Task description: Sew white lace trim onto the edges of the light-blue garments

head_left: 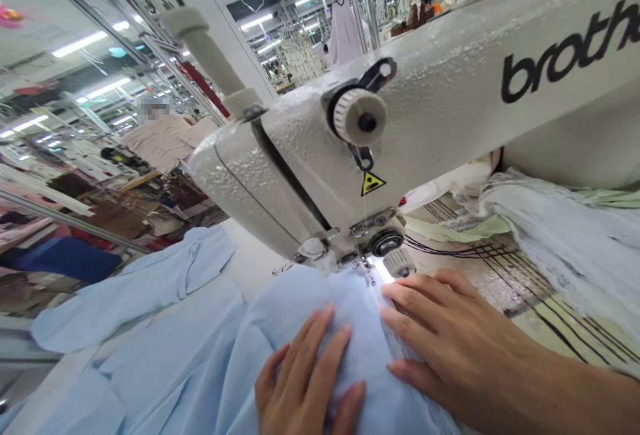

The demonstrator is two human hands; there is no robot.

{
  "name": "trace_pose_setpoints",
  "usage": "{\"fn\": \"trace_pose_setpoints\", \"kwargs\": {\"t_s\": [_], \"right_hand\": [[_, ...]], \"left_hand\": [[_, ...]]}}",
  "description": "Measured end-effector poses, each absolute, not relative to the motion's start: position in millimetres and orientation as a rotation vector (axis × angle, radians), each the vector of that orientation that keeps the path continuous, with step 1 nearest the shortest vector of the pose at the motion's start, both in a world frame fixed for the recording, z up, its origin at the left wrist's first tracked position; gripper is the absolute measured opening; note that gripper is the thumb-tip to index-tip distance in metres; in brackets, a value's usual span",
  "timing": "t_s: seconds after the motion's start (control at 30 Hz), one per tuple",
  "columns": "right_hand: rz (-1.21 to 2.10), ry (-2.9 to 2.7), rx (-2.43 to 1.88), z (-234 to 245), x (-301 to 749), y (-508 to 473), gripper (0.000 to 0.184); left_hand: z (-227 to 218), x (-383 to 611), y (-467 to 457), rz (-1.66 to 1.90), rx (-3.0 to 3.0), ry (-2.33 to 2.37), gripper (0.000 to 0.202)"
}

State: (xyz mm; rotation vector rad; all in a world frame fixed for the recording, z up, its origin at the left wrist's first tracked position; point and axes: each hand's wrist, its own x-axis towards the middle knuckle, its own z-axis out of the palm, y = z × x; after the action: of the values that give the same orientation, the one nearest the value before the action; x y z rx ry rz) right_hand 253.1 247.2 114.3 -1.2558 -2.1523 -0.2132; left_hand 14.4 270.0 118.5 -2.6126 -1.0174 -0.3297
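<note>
Light blue fabric (280, 308) lies across the sewing table, and its edge runs under the needle area of a white sewing machine (440, 88). My left hand (310, 382) rests on this fabric with the fingers spread. To the right, my right hand (450, 335) lies over the fabric's edge, its fingers stretched toward the lit presser foot (369, 272). A sheer, whitish strip runs along that edge beneath my right hand. Most of the fabric's front end is cut off by the frame.
Another light blue piece (150, 288) lies at the table's left. White lace-trimmed fabric (565, 222) and pale green strips (465, 232) lie at the right, with black lines across the surface there. A person in a pinkish top (163, 138) is in the background.
</note>
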Motion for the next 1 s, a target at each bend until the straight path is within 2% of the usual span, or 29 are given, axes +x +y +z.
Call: {"fn": "trace_pose_setpoints", "kwargs": {"t_s": [0.27, 0.47, 0.7, 1.0], "right_hand": [[-0.197, -2.161, -1.268, 114.1, 254.3, 248.1, 0.026], [-0.186, -2.177, -1.277, 113.0, 253.5, 248.6, 0.024], [-0.191, -2.164, -1.264, 113.0, 253.4, 248.0, 0.025], [-0.218, -2.141, -1.247, 119.7, 253.8, 256.4, 0.023]], "left_hand": [[126.9, 29.1, 301.5, -0.386, -2.629, -1.179, 0.034], [128.6, 39.0, 325.6, -0.45, -2.61, -1.29, 0.021], [131.0, 47.1, 349.0, -0.354, -2.553, -1.423, 0.034], [124.8, 42.7, 379.2, -0.259, -2.489, -1.488, 0.035]]}}
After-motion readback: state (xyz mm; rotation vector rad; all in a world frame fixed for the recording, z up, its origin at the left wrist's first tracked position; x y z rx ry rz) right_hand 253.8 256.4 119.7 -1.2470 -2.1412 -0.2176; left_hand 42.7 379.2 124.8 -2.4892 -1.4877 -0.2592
